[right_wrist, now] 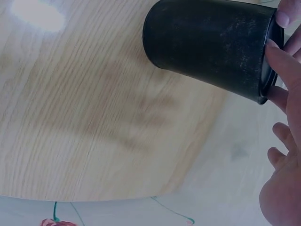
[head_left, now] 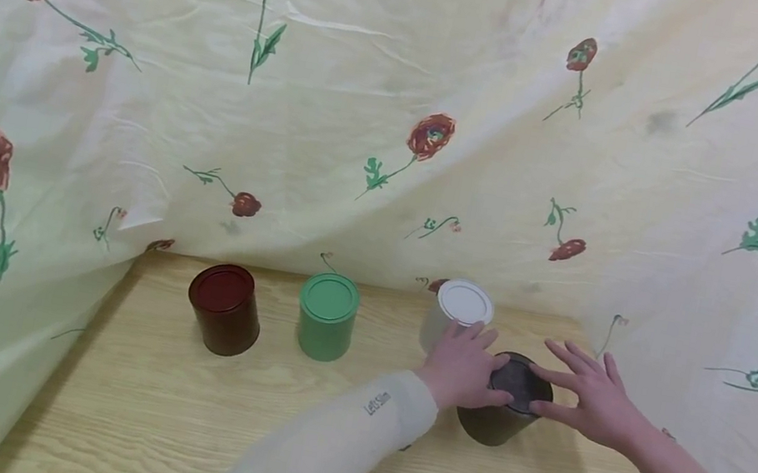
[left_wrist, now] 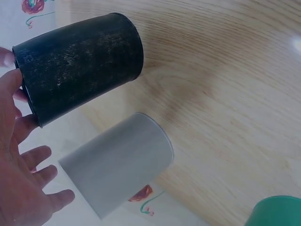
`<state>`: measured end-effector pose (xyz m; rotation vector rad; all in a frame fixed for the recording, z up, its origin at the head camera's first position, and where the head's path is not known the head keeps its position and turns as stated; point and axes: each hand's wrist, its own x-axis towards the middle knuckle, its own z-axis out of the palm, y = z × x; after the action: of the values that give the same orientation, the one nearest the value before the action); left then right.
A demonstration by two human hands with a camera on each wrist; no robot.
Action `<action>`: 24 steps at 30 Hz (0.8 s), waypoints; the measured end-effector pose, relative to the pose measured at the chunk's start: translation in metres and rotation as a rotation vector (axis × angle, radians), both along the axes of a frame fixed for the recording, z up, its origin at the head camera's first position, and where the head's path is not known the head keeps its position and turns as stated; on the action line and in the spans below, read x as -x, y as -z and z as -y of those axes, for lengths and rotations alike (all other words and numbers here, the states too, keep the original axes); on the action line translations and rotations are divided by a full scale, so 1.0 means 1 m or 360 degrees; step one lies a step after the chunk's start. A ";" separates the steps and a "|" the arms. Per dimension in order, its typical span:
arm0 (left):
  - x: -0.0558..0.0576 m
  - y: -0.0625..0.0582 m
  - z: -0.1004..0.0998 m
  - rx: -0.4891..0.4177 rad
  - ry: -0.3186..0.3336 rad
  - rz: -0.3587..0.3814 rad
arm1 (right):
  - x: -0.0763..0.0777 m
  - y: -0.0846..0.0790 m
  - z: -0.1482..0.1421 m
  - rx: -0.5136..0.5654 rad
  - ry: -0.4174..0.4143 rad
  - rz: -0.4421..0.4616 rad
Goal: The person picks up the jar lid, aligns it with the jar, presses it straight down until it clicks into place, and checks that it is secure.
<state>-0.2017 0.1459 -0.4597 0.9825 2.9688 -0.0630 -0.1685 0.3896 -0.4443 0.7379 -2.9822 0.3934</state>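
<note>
A black can (head_left: 490,425) with scuffed sides and a dark lid (head_left: 513,380) stands upright on the wooden table. My left hand (head_left: 462,367) has thumb and forefinger at the left of its top rim, the other fingers spread toward the white can (head_left: 464,302). From the opposite side, my right hand (head_left: 594,395) holds the same rim by thumb and forefinger, its remaining fingers raised. In the left wrist view, fingertips of the left hand (left_wrist: 19,155) meet the black can (left_wrist: 82,66) at its rim. The right hand (right_wrist: 287,94) grips that edge in the right wrist view.
A green can (head_left: 326,320) and a dark red can (head_left: 224,315) stand farther left on the wooden table (head_left: 164,418). Behind the table and at its sides hangs a pale cloth (head_left: 343,95) printed with red flowers. The white can is close behind the left hand.
</note>
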 end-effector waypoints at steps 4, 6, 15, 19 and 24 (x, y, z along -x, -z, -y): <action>-0.004 0.000 -0.003 -0.0012 -0.0030 0.0021 | 0.000 0.000 0.002 0.0003 -0.0008 -0.0008; -0.004 0.001 -0.005 -0.0016 -0.0040 0.0026 | -0.001 0.001 0.001 0.0008 -0.0013 -0.0021; -0.005 -0.007 -0.001 0.0018 -0.0108 0.0051 | 0.002 0.009 0.003 -0.0006 -0.0047 -0.0137; -0.004 -0.009 0.002 0.0022 -0.0114 0.0039 | 0.003 0.011 0.004 -0.0017 -0.0032 -0.0148; -0.001 0.000 0.003 0.0020 -0.0053 -0.0010 | 0.002 0.014 0.004 -0.0013 -0.0023 -0.0147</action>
<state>-0.2006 0.1425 -0.4596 0.9328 2.9854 -0.0847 -0.1707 0.3856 -0.4579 0.7574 -2.8958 0.3386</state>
